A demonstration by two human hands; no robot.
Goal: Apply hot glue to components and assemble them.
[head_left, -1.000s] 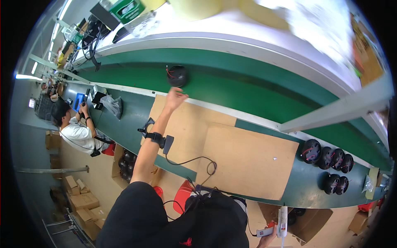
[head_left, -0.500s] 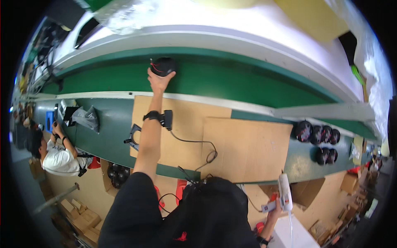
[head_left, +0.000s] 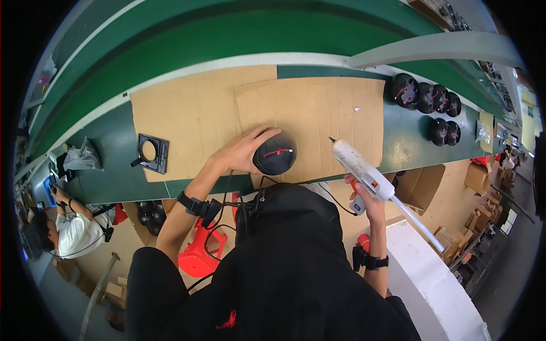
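Note:
My left hand (head_left: 245, 152) is wrapped round the side of a black, round, dome-like housing (head_left: 274, 158), which has a thin red wire across its upper face. The housing is over the near part of the cardboard sheet (head_left: 318, 108); whether it touches the sheet I cannot tell. In my right hand (head_left: 368, 199) is a white hot glue gun (head_left: 359, 163), gripped by its handle. Its dark nozzle points up and left over the cardboard, and a long clear glue stick (head_left: 420, 224) juts from its rear.
A black square frame with a round hole (head_left: 162, 154) lies at the left. Several similar black housings (head_left: 405, 91) stand at the right. A plastic bag (head_left: 84, 156), a red stool (head_left: 199, 256), a white box (head_left: 415, 273) and a co-worker (head_left: 77, 227) surround the bench.
My left hand has brought the black housing from the far green strip back to the near cardboard. My right hand has raised the glue gun toward the bench. The view has shifted.

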